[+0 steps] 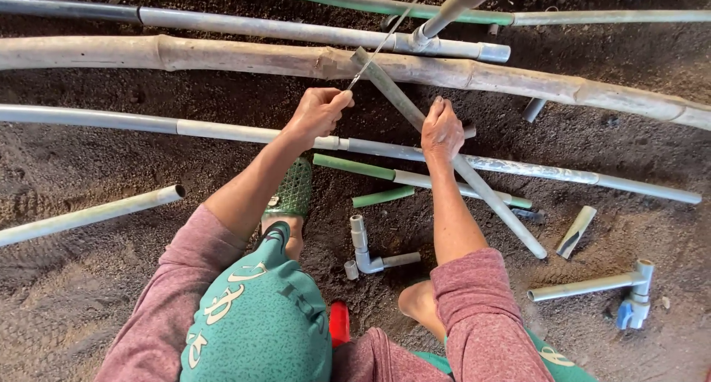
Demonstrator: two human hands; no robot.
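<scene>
Dark soil (111,167) under me, pipes everywhere. My left hand (320,111) grips a thin saw blade (385,45) tight, my right hand (442,130) clamps the grey pipe (474,182) slanting across the bamboo pole (222,56).

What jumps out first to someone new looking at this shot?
At centre, the left hand grips a thin saw blade while the right hand presses down a slanted grey pipe that rests against a long bamboo pole. Around them, more pipes, a green pipe offcut and an elbow fitting lie scattered on dark soil.
</scene>
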